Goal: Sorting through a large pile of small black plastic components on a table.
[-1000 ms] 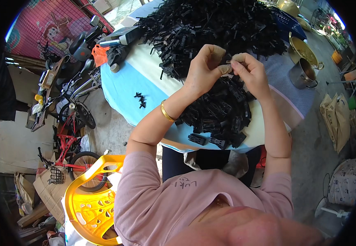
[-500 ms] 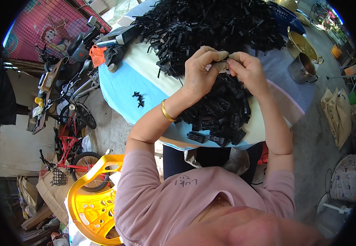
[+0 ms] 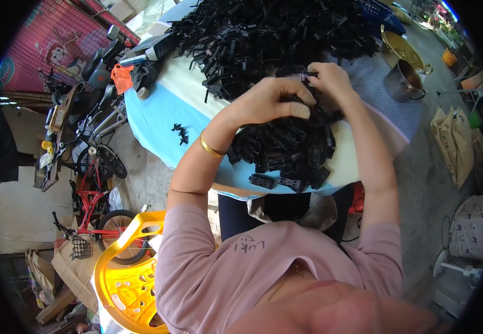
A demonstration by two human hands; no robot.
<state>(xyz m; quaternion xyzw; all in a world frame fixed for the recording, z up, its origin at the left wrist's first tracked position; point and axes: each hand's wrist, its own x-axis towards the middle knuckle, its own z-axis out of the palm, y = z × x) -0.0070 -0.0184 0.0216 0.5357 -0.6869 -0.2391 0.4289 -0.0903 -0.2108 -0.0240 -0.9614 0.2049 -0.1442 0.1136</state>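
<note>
A large heap of small black plastic parts point(image 3: 263, 39) covers the far side of the round table. A smaller pile of flat black plastic pieces point(image 3: 275, 147) lies nearer me, beneath my hands. My left hand point(image 3: 269, 101) hovers at the top of this near pile, its thumb and forefinger apart, with pale coverings on the fingertips. Nothing shows between those fingers. Just right of it, my right hand point(image 3: 333, 83) pinches a small black part at the edge of the far heap; its other fingers are partly hidden.
Several loose black bits point(image 3: 181, 133) lie on the blue stripe of the tablecloth point(image 3: 155, 119). A metal mug point(image 3: 404, 82) and a brass-coloured pan point(image 3: 401, 49) stand at the right. An orange bag point(image 3: 122, 78) sits at the left edge. A yellow chair point(image 3: 124, 273) stands left of me.
My hands were together, fingertips meeting above the piles. Now they are apart: the left has come down toward the near pile and opened, while the right is at the far heap's edge.
</note>
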